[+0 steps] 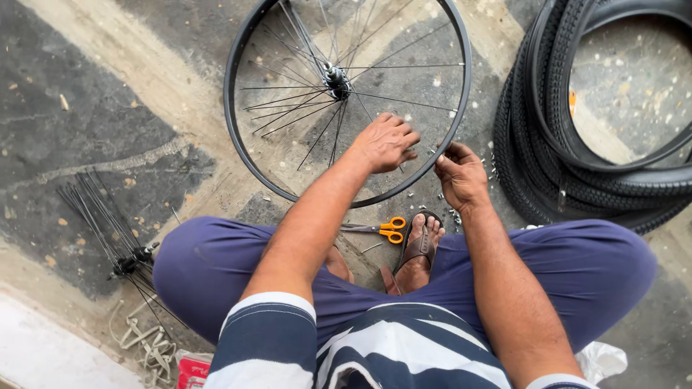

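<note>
Two hands work at the black spoked metal bicycle rim (pixel 249 155) lying flat on the concrete; the left hand (pixel 387 142) curls loosely inside its near edge, the right hand (pixel 460 175) pinches that edge; loose small silver nipples (pixel 453 214) just outside the rim could scatter if knocked.

Short-sleeved shirt in navy and white stripes with white-edged cuffs at lower centre of frame, loose purple-blue trousers across the middle, brown thong sandal (pixel 420 241) on one foot, bare forearms, no rings or watch visible
</note>
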### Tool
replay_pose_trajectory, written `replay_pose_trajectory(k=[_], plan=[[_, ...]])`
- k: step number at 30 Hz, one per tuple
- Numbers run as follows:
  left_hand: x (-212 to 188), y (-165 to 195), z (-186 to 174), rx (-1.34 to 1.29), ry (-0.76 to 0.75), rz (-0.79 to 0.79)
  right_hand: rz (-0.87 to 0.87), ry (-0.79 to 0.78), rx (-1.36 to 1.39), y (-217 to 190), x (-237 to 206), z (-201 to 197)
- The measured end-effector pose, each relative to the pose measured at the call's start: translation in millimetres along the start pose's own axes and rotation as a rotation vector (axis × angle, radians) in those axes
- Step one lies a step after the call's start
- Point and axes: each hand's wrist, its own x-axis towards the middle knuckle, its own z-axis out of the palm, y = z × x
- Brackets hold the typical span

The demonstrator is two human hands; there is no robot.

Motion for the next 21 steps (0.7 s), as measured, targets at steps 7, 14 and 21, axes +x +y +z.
replay_pose_trajectory(k=[7,14,21], plan=[[12,-6,-28,-0.226,-0.555,-0.344,0.036,0.018,-0.012,0,0,-8],[24,12,-10,-0.531,-0.396,-0.381,0.052,-0.023,-0.024,0,-2,-14],[25,15,12,-0.561,-0.413,-0.418,0.098,-0.007,0.007,-7,-4,-17]])
